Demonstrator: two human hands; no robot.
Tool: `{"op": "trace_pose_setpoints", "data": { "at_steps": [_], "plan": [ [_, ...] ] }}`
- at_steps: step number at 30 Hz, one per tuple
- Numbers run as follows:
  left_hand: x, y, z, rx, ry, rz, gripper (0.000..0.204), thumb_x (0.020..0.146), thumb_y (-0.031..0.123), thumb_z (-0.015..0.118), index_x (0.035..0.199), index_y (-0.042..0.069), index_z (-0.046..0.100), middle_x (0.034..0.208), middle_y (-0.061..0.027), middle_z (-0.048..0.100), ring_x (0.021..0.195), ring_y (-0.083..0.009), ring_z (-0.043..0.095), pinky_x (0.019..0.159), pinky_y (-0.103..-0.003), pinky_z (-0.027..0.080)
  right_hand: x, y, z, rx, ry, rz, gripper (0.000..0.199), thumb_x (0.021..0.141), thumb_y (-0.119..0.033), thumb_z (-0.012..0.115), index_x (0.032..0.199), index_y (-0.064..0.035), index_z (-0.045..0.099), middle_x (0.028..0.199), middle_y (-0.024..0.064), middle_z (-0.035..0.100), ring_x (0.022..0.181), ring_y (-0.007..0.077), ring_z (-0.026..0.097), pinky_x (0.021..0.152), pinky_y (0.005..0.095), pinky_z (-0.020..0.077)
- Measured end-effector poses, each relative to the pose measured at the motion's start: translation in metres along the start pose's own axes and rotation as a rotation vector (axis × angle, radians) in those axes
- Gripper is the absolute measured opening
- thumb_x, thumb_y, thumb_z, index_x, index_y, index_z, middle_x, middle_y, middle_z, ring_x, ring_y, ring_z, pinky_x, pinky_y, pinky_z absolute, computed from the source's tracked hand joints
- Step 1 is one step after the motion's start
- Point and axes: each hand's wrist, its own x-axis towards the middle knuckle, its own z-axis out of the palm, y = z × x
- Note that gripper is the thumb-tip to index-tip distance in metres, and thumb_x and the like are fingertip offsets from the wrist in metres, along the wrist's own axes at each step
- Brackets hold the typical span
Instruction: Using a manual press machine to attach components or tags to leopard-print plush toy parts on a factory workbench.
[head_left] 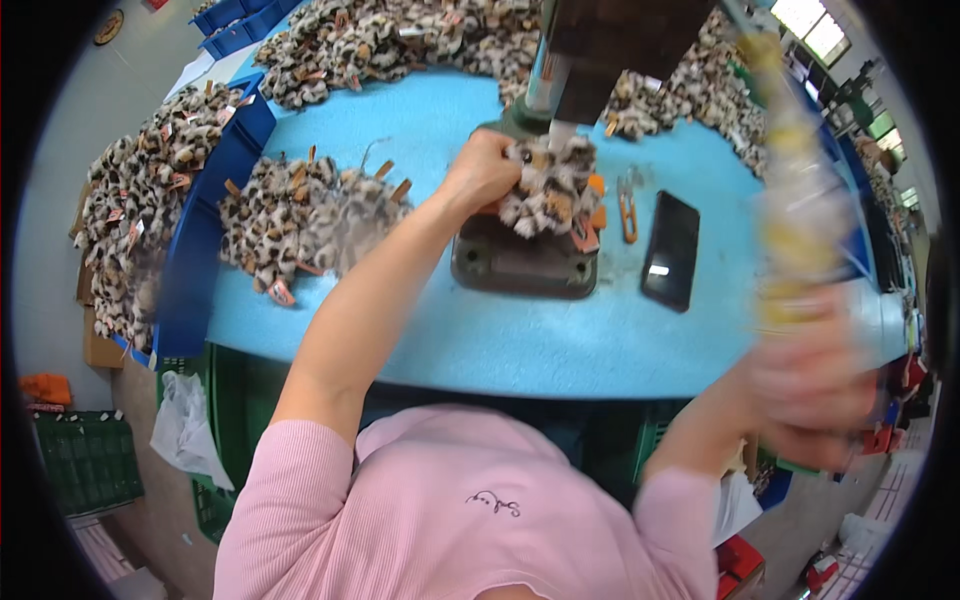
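Observation:
My left hand (484, 172) is closed on a spotted plush piece (555, 185) under the head of a bench press (625, 45). The piece is cream, black and brown, with an orange tag hanging from its lower edge. Beneath it shows the dark press base (525, 275). At the right, my right hand (815, 385) is smeared by motion and appears wrapped round the lower end of a long press lever (800, 225) with yellow and pale wrapping. Left of my left forearm lies a small heap of similar plush pieces (290, 215), several with tags.
A black phone (671, 250) and orange-handled snips (628, 208) lie right of the press on the blue table (480, 345). A blue bin (190, 260) of plush pieces stands at the left. A large plush heap (390, 45) lies along the back.

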Motion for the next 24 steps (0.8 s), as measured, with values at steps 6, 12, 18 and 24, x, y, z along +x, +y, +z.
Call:
{"op": "trace_pose_setpoints", "data": {
  "at_steps": [6,12,18,24],
  "plan": [
    [-0.002,-0.018,0.000,-0.531,-0.124,0.070,0.008,0.073,0.005,0.051,0.071,0.003,0.058,0.056,-0.0027,0.055,0.043,-0.0104,0.051,0.036,-0.025,0.040,0.011,0.022,0.000,0.280,-0.002,0.253,0.039,0.083,-0.039,0.041,0.105,-0.0075,0.049,0.100,0.0108,0.052,0.101,0.0223,0.046,0.093,0.0398,0.0329],
    [-0.040,-0.001,-0.001,-0.937,-0.405,0.266,0.003,0.076,0.005,0.056,0.078,0.003,0.056,0.066,-0.0020,0.056,0.051,-0.0063,0.051,0.046,-0.018,0.043,-0.041,0.096,0.083,0.007,-0.274,0.929,0.033,0.087,-0.032,0.046,0.100,-0.0026,0.054,0.090,0.0043,0.057,0.083,0.0096,0.051,0.066,0.0231,0.0397],
    [-0.060,-0.013,0.006,-0.880,-0.390,0.186,0.007,0.076,0.007,0.059,0.078,0.001,0.055,0.067,-0.0015,0.057,0.054,-0.0061,0.053,0.050,-0.019,0.046,-0.071,0.081,0.096,-0.115,-0.296,0.739,0.019,0.077,-0.015,0.058,0.089,0.0000,0.056,0.080,0.0044,0.058,0.075,0.0105,0.052,0.069,0.0237,0.0418],
    [-0.007,-0.006,0.008,-0.563,0.032,0.189,0.005,0.072,0.002,0.057,0.068,0.001,0.054,0.062,-0.0003,0.055,0.051,-0.0051,0.048,0.044,-0.020,0.040,-0.039,0.131,0.114,-0.444,-0.214,0.521,0.017,0.078,-0.016,0.053,0.080,0.0011,0.056,0.066,0.0134,0.059,0.057,0.0195,0.056,0.054,0.0284,0.0420]
  ]
}}
